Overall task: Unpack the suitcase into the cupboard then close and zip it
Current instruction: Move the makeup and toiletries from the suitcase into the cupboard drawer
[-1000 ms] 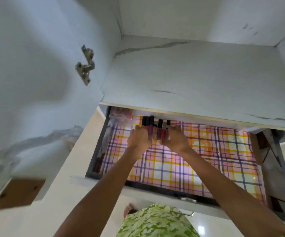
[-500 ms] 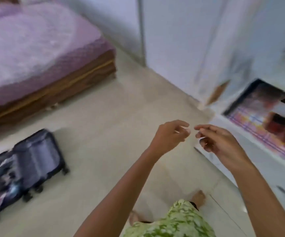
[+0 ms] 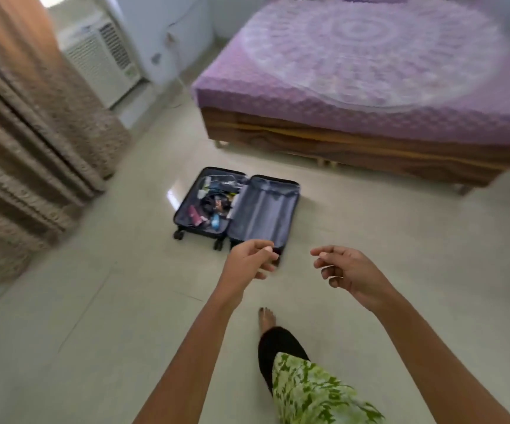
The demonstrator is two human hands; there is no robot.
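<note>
My left hand and right hand hang loose and hold nothing. The suitcase lies open on the floor near the bed. Its left half holds small things, maybe cables. They look light, so I'd pinch them.

You look down on a pale tiled floor with a bright glare patch. A wooden-framed bed under a purple patterned cover stands at upper right, brown curtains hang left, and a white air conditioner sits beside them.
</note>
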